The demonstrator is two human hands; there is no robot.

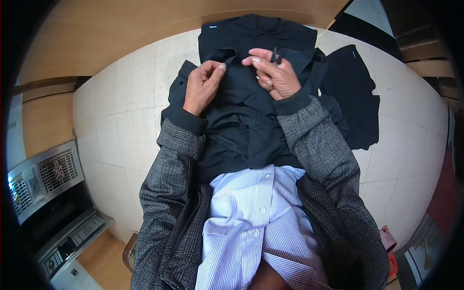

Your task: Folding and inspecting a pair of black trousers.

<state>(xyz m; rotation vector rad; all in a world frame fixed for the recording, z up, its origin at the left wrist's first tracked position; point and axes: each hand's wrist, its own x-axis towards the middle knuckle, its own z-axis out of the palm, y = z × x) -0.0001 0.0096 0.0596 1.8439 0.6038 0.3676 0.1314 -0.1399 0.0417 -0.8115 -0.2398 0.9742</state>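
A black fabric garment (243, 94) spreads rumpled before me, its near edge against my striped shirt. My left hand (203, 85) pinches a raised edge of the black cloth between thumb and forefinger. To its right, my right hand (277, 76) hovers over the cloth with thumb and forefinger extended towards the left. A small dark pointed tool (275, 56), perhaps thread snips, is held among its fingers, partly hidden by them. Beyond both hands lies more black cloth (257, 30) bearing a small pale mark. Whether it is a separate garment I cannot tell.
Another folded black garment (353, 101) lies to the right on the pale tile-patterned surface (134, 90). A wooden panel (119, 32) bounds the far side. At left stands a metal-framed panel with dark lattice grilles (59, 168). A pink and red object (389, 239) is at lower right.
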